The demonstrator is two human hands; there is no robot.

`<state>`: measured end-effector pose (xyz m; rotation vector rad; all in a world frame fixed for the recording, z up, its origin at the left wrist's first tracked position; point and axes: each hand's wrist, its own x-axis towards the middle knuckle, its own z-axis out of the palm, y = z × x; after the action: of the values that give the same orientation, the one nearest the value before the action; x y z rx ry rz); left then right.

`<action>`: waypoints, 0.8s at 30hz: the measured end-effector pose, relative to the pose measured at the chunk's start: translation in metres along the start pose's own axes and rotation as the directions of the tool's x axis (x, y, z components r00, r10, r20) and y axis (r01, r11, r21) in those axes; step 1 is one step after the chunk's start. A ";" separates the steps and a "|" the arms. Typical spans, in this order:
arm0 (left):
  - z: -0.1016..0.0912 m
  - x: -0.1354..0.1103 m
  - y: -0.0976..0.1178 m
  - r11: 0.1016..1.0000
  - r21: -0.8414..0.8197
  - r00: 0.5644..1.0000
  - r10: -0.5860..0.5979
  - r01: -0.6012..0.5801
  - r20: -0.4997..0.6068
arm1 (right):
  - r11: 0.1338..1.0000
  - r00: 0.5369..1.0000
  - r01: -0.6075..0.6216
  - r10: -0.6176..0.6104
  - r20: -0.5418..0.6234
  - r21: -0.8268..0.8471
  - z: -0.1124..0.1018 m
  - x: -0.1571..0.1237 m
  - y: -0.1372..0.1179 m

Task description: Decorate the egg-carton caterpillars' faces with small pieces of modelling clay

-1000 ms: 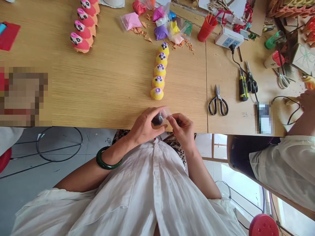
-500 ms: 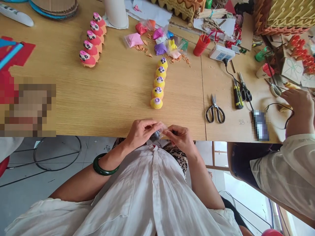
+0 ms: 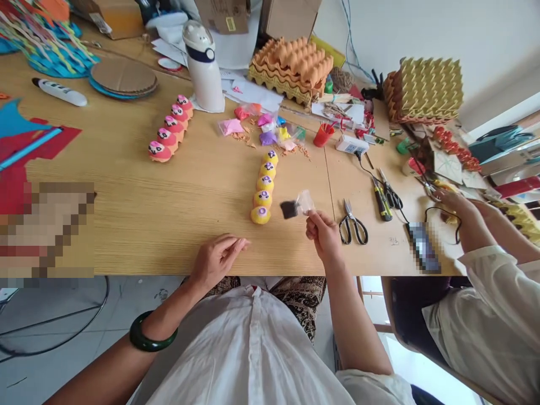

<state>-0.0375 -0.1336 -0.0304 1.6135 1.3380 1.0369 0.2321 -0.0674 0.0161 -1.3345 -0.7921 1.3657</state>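
My right hand (image 3: pixel 324 233) is closed on a small clear plastic bag (image 3: pixel 296 206) with a dark lump of clay in it, held above the wooden table (image 3: pixel 169 202) just right of a row of yellow clay figures (image 3: pixel 264 187). My left hand (image 3: pixel 217 257) rests near the table's front edge with its fingers loosely together and nothing in it. A green bangle (image 3: pixel 149 337) sits on my left wrist.
A row of pink clay figures (image 3: pixel 171 128) stands at mid left. Bags of coloured clay (image 3: pixel 265 126), a red cup (image 3: pixel 323 135), a power strip (image 3: pixel 351 145), black scissors (image 3: pixel 352 223), a white bottle (image 3: pixel 205 64) and egg trays (image 3: pixel 291 67) lie further back. Another person's hand (image 3: pixel 453 205) works at the right.
My hands have parted: the right one lifted the bag forward over the table and the left one let go. The camera has tilted up, showing more of the far table.
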 end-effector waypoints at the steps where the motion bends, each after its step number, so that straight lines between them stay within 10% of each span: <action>1: 0.001 0.000 -0.003 1.000 -0.012 1.000 -0.011 0.010 -0.013 | 1.000 0.999 -0.002 0.002 -0.043 0.000 -0.001 0.015 -0.005; 13: 0.007 0.008 -0.006 0.998 0.040 0.999 0.046 -0.046 -0.012 | 1.000 0.974 -0.026 0.023 -0.227 -0.012 0.032 0.171 -0.048; 24: 0.006 0.007 -0.014 0.996 0.021 0.996 0.087 -0.086 -0.025 | 0.991 0.985 -0.031 0.051 -0.163 0.127 0.039 0.116 -0.029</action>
<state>-0.0366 -0.1255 -0.0448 1.6909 1.3091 1.1024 0.2163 0.0576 0.0159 -1.3531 -0.5615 1.2950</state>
